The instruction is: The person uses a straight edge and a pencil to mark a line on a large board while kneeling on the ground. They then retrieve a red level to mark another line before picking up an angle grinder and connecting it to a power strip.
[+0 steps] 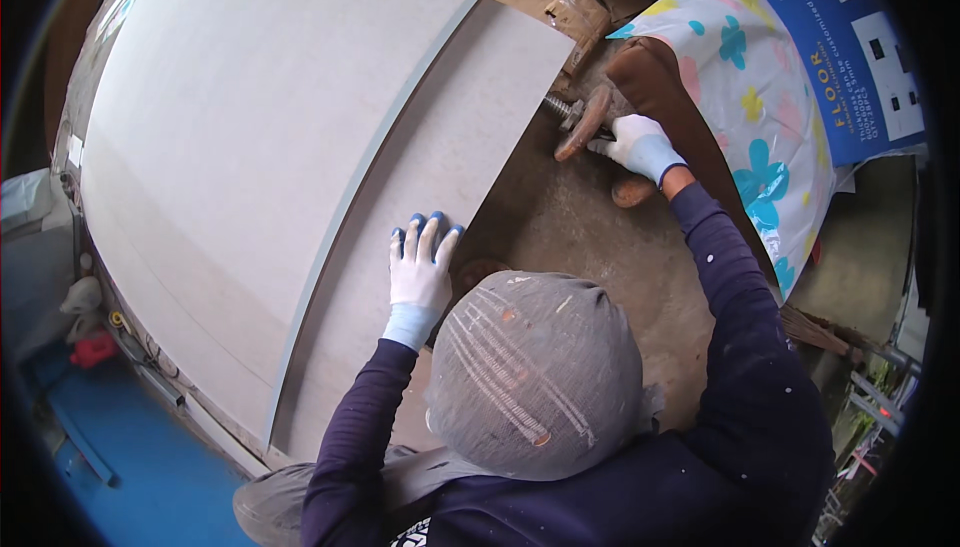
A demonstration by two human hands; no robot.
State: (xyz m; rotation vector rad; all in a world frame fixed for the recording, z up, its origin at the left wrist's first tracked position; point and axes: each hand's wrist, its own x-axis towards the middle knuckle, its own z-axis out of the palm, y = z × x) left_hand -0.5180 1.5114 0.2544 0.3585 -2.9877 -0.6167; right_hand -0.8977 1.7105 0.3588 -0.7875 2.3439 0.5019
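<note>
Dusty brown workbench top (570, 217) fills the middle of the view, with a big pale grey board (260, 147) lying across its left part.

On the left hand (420, 272), which wears a white knit glove with blue fingertips, the fingers (428, 237) lie flat and slightly spread, pressed palm-down on the narrower strip of the board near its right edge. Just left of that hand a long thin grey straightedge strip (370, 172) runs down the board from its far end to its near end, parting the wide left portion from the narrower right one.

The right hand (640, 144), in the same kind of glove, is curled around the handle of a rusty round disc-shaped tool (585, 122) on a threaded shaft, which sits just beside the board's far right edge; how tightly the fingers close cannot be told. A brown rounded lump (633, 190) rests on the bench close under that wrist.

Both arms are in dark purple sleeves (735, 287), and a grey cloth head covering (535, 372) blocks the lower middle. Beyond the right hand lies a flower-printed plastic sheet (760, 117) with a blue carton (850, 37) on it. Blue flooring (130, 447) shows at lower left.
</note>
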